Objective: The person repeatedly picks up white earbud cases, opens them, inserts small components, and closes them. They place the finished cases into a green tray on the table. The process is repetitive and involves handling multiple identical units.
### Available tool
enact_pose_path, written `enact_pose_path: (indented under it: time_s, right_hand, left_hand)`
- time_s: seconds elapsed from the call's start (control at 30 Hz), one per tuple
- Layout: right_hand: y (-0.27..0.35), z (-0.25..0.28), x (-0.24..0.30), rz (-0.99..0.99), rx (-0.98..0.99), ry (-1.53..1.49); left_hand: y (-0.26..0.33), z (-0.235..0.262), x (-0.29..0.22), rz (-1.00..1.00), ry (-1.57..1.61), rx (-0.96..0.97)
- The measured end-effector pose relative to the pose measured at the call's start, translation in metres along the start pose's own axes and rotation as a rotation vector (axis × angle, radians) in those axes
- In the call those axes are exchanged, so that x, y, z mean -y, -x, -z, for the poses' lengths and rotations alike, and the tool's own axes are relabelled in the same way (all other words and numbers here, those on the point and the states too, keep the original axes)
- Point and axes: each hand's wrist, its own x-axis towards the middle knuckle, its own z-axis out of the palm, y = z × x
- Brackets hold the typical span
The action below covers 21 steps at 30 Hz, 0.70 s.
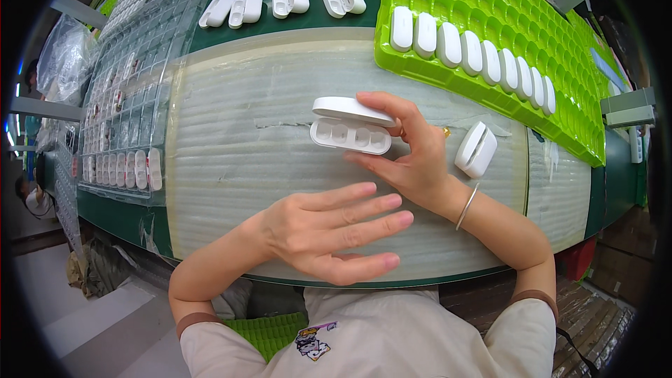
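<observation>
A white earbud charging case (350, 136), its lid raised, shows the round wells inside. My right hand (418, 150) grips its right end, fingers on the lid and thumb along the lower edge. Below it, my left hand (334, 232) hovers palm-down with fingers spread, touching nothing. A second white case (477, 149), with its lid slightly parted, lies on the padded mat (238, 203) right of my right hand.
At the far right, a bright green moulded tray (483, 0) carries a row of white cases. Open white cases (290, 0) stand on the green table at the back. Transparent trays (150, 49) with small parts and white pieces cover the left side. Metal bars (45, 108) flank the table.
</observation>
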Motion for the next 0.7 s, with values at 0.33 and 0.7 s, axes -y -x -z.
enact_pose_path:
  time_s: [0.33, 0.7]
  right_hand:
    - [-0.003, 0.009, -0.005, -0.483, 0.047, -0.400]
    - [-0.010, 0.014, 0.007, -0.568, 0.207, -0.517]
  left_hand:
    - [0.013, -0.002, 0.021, 0.303, 0.130, -0.447]
    - [0.014, 0.013, 0.028, 0.579, 0.019, -0.236]
